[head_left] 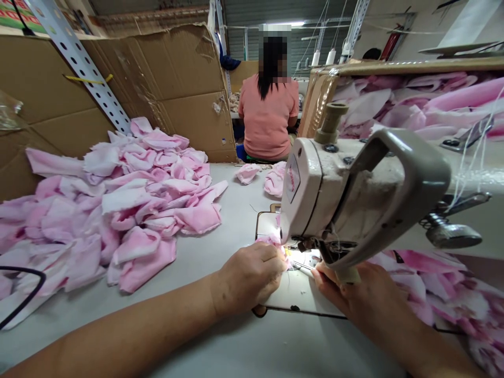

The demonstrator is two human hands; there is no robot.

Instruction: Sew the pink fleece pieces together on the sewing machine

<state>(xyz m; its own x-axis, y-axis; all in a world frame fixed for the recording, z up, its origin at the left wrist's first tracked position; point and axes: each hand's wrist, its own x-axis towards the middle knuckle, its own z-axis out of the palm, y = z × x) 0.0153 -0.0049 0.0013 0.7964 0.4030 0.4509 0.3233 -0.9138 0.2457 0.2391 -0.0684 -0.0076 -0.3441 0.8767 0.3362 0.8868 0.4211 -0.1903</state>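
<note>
Beside the needle area of a white sewing machine (305, 194), my left hand (252, 273) is closed, its fingers pinching a small pink fabric piece (270, 240). Part of that fabric is hidden behind my fingers and the machine head. My right hand (354, 294) is closed on the other side of the needle, partly covered by the machine's grey guard. From its fingertips a thin, pointed metal tool (302, 266) reaches toward the fabric; I cannot tell whether it is tweezers or snips. A lamp lights the metal needle plate (289, 289) brightly.
A large heap of pink and white fabric pieces (137, 199) covers the table's left side. More pieces (429, 278) lie at right, and others fill a cardboard box (417, 65) behind the machine. A person in a pink shirt (268, 118) sits ahead, back turned.
</note>
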